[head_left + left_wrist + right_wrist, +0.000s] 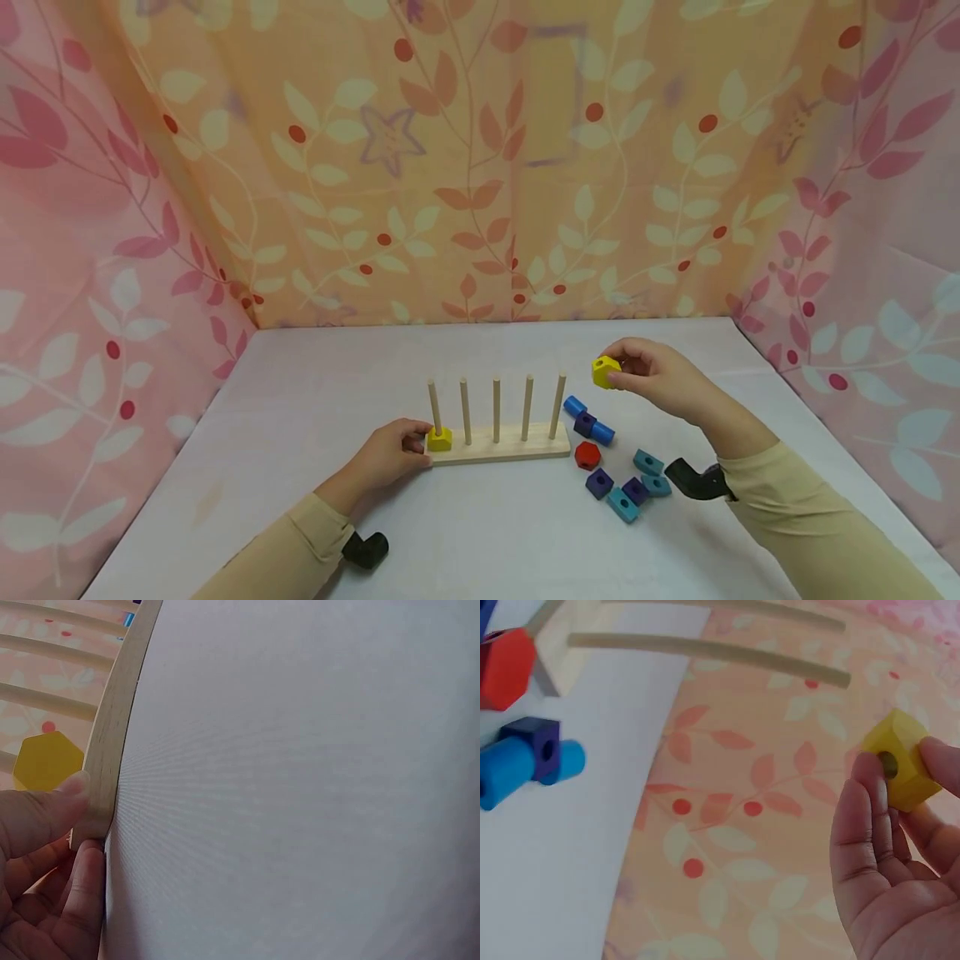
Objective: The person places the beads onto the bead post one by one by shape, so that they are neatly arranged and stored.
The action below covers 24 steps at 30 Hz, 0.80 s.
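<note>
A wooden peg board [498, 450] with several upright pegs lies on the white table. My left hand [386, 454] pinches its left end, the thumb [56, 810] over the board's edge and the fingertips at its end. On the leftmost peg, down at the base, sits a yellow hexagonal bead [440, 442]. Raised above the table, right of the board, my right hand [663, 379] holds another yellow hexagonal bead [603, 374] between thumb and fingertips. The hole [888, 763] of that bead shows in the right wrist view.
Loose beads lie right of the board: a red hexagonal bead [587, 455], blue cylinders [602, 433], purple cubes [598, 483] and teal blocks [622, 505]. Leaf-patterned cloth [480, 208] hangs behind the table and along both sides.
</note>
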Tool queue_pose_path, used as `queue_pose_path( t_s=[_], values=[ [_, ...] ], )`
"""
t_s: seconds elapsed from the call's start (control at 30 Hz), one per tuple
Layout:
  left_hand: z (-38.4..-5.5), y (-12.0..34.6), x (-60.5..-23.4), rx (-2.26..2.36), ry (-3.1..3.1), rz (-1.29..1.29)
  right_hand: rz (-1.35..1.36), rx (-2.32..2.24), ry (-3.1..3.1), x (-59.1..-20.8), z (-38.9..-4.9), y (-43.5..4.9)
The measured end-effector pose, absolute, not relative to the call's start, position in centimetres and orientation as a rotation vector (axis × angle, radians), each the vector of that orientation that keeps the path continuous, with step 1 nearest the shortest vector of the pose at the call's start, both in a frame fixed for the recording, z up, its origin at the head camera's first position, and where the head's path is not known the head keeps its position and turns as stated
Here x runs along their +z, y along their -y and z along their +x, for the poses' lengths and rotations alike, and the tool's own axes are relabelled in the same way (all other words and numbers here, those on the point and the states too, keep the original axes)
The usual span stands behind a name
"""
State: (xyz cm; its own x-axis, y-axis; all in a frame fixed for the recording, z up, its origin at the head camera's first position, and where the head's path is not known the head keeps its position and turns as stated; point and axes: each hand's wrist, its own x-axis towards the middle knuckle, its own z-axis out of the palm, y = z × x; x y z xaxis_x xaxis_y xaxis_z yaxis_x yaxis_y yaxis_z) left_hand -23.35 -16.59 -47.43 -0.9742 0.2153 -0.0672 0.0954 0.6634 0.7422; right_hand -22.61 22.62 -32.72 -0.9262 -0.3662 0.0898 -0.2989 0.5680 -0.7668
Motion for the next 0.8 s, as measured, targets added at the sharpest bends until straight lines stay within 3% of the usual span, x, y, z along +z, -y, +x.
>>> queue_pose_path(
  t_s=[0.8],
  values=[
    [-23.2,16.6,-47.2,1.221,-2.722,0.271,-0.796,-1.626,-2.464,-30.9,-23.8,-11.8]
  ],
)
